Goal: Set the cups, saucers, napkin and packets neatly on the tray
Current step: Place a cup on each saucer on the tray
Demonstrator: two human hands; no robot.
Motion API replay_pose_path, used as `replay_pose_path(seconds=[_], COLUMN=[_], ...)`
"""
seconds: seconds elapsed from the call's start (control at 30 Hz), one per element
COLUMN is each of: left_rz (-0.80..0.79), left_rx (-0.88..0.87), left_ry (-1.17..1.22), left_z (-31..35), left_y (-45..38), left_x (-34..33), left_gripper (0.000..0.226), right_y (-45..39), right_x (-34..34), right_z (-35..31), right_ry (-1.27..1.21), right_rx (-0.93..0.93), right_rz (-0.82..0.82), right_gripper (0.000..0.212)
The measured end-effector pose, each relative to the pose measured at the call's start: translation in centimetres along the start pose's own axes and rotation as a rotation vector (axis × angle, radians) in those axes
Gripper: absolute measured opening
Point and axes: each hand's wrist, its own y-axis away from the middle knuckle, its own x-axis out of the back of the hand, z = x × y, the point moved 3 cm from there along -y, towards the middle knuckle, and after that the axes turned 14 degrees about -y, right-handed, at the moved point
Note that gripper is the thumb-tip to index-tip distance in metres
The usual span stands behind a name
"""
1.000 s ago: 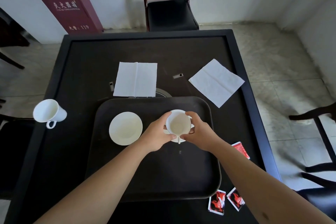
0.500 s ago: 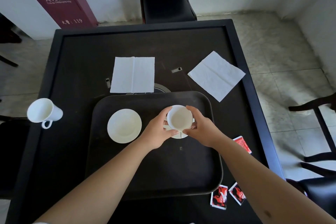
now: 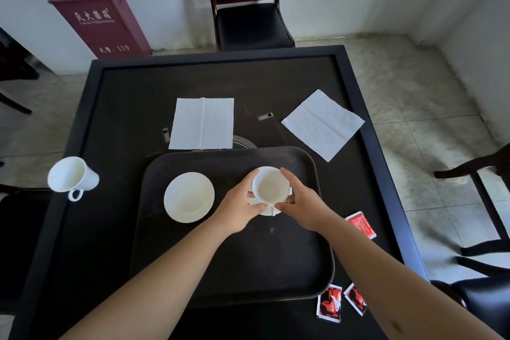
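Left hand: the left hand (image 3: 239, 205) cupped the left side of the cup (image 3: 271, 184), fingers curled round its wall.
Right hand: the right hand (image 3: 301, 203) gripped the cup's right side, thumb near the handle.
Cup: upright between both hands, over a saucer (image 3: 267, 210) on the tray (image 3: 289, 262).
Hidden: that saucer was mostly covered by cup and hands; whether the cup rested on it could not be told.
Left of hands: a bare second saucer (image 3: 189, 197) on the tray; further left, off the tray, a second cup (image 3: 72, 177) lay tipped.
Beyond hands: two napkins (image 3: 202, 123) (image 3: 323, 123) flat on the table (image 3: 116, 107).
Right of hands: one red packet (image 3: 360, 224), partly behind the right forearm; two more packets (image 3: 329, 303) (image 3: 356, 298) near the tray's near corner, print unreadable.
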Motion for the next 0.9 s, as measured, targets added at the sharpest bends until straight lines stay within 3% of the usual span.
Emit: replay_pose_path(seconds=[0.53, 0.77, 0.9], left_rz=[0.02, 0.068, 0.12], left_rx=[0.026, 0.032, 0.011], left_ry=[-0.008, -0.104, -0.439], left_z=[0.7, 1.3, 0.3], left_y=[0.5, 2.9, 5.5], left_x=[0.3, 1.2, 2.5], left_gripper=[0.085, 0.096, 0.089], right_y=[0.5, 1.8, 3.4], right_x=[-0.6, -0.7, -1.0], right_z=[-0.5, -0.3, -0.3], right_ry=[-0.099, -0.21, 0.158], right_rx=[-0.034, -0.025, 0.023], right_rz=[-0.013, 0.004, 0.132], right_gripper=[0.087, 0.107, 0.103])
